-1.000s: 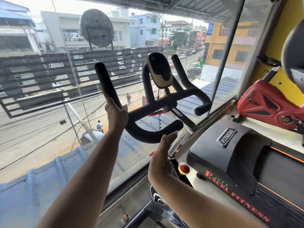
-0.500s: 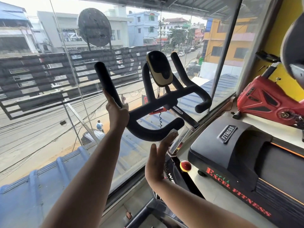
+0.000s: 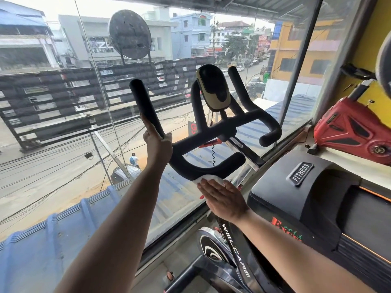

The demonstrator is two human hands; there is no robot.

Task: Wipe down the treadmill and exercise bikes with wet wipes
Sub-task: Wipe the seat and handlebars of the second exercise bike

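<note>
Wet wipe (image 3: 208, 179) sits bunched between the right hand (image 3: 224, 199) and the underside of the lower loop of the exercise bike's handlebar (image 3: 211, 134). That hand is flat, with its fingers straight and close together. It presses the wipe up against the padded bar rather than pinching it, probably so that a broad patch of cloth can slide along the curve. Up and to the left of this press, the left hand (image 3: 157, 142) grips the base of the left horn, fingers and thumb closed round it. This most likely steadies the handlebar against the push from below. The console (image 3: 213, 87) stands above and beyond both hands. The treadmill (image 3: 300, 187) lies to the right of the pressing hand, apart from it.
</note>
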